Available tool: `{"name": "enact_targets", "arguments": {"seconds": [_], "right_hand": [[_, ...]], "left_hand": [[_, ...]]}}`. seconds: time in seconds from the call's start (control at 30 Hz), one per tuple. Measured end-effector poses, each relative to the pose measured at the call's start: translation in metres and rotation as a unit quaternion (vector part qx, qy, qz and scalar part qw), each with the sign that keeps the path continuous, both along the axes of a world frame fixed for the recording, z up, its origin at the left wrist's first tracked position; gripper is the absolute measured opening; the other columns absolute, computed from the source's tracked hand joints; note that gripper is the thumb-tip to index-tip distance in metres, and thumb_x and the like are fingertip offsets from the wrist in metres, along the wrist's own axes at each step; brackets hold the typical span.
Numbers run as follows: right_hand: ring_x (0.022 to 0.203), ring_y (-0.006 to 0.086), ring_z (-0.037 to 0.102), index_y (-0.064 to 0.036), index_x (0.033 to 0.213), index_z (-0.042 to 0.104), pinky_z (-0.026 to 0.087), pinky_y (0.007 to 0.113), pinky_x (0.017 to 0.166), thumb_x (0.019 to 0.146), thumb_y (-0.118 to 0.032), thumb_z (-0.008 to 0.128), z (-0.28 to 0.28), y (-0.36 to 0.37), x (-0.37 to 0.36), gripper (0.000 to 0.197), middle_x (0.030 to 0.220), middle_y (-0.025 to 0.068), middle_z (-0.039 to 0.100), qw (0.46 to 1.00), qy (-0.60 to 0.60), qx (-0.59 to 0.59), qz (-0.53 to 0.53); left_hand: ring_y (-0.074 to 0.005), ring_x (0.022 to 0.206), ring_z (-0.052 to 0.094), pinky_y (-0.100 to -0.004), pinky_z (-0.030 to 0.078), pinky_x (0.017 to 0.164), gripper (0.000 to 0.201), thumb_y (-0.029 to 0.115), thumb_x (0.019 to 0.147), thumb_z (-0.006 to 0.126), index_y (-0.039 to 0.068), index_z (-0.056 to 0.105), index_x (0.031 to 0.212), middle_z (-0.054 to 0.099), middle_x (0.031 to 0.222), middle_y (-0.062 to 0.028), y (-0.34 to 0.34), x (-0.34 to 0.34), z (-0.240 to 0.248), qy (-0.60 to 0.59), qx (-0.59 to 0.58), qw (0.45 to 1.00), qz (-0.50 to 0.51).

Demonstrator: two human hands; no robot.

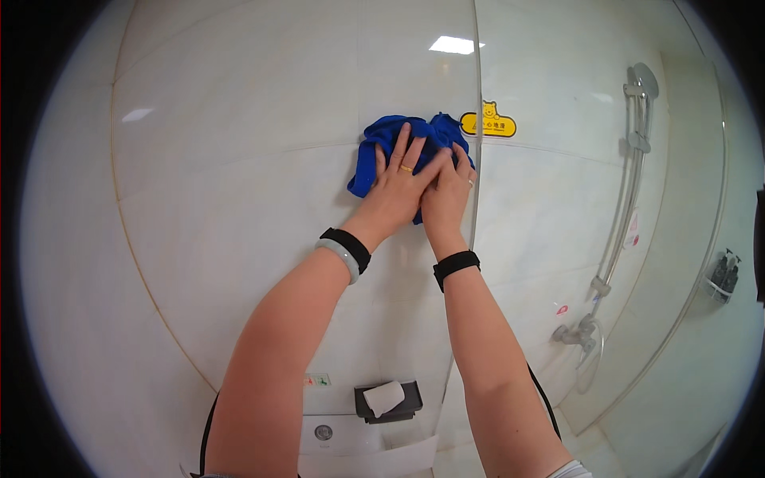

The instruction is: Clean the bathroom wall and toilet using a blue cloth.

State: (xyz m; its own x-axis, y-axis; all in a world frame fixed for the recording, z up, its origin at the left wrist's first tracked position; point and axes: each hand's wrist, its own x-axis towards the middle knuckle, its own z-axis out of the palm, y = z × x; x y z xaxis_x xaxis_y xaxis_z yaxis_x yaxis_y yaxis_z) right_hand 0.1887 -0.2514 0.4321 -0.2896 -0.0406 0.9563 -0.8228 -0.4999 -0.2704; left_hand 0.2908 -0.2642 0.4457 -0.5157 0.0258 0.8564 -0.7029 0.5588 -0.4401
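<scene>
A bunched blue cloth (366, 169) is pressed to the pale tiled wall beside the vertical edge of a glass panel (477, 64). My left hand (392, 193) bears on it with spread fingers, some of them among its folds, and a gold-coloured ring shows on one finger. Close against it on the right, my right hand (446, 199) grips the cloth's right part with bent fingers. The two hands touch, and their palms are hidden. Black bands circle both wrists, and a pale bangle (339, 260) sits on the left one.
A yellow sticker (496, 124) is just right of the cloth. Farther right are a shower head (644, 80) on a rail, a mixer tap (580, 334) and a rack with dark pump bottles (725, 272). Below, a dark holder (410, 401) carries a paper roll (385, 398) above a white toilet cistern (351, 434).
</scene>
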Motion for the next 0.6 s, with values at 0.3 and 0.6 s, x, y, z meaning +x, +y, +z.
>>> {"name": "enact_targets", "arguments": {"seconds": [0.3, 0.6], "right_hand": [[0.116, 0.0408, 0.039, 0.001, 0.121, 0.049, 0.033, 0.044, 0.098, 0.083, -0.002, 0.046, 0.084, -0.019, -0.011, 0.038, 0.131, 0.023, 0.042, 0.982, -0.005, -0.189, 0.019], [0.119, 0.0337, 0.042, 0.0009, 0.125, 0.047, 0.034, 0.042, 0.098, 0.087, -0.014, 0.048, 0.067, -0.024, -0.024, 0.041, 0.135, 0.0174, 0.042, 0.991, 0.016, -0.093, -0.094]], "left_hand": [[-0.0422, 0.135, 0.009, -0.0747, 0.019, 0.089, 0.065, 0.02, 0.083, 0.055, 0.026, 0.027, 0.141, 0.023, 0.145, -0.0135, -0.007, -0.021, 0.082, 0.043, -0.065, 0.997, 0.013], [-0.0414, 0.133, 0.017, -0.0709, 0.021, 0.092, 0.061, 0.025, 0.083, 0.054, 0.025, 0.031, 0.139, 0.03, 0.14, -0.0071, -0.004, -0.039, 0.061, 0.061, -0.093, 0.986, 0.127]]}}
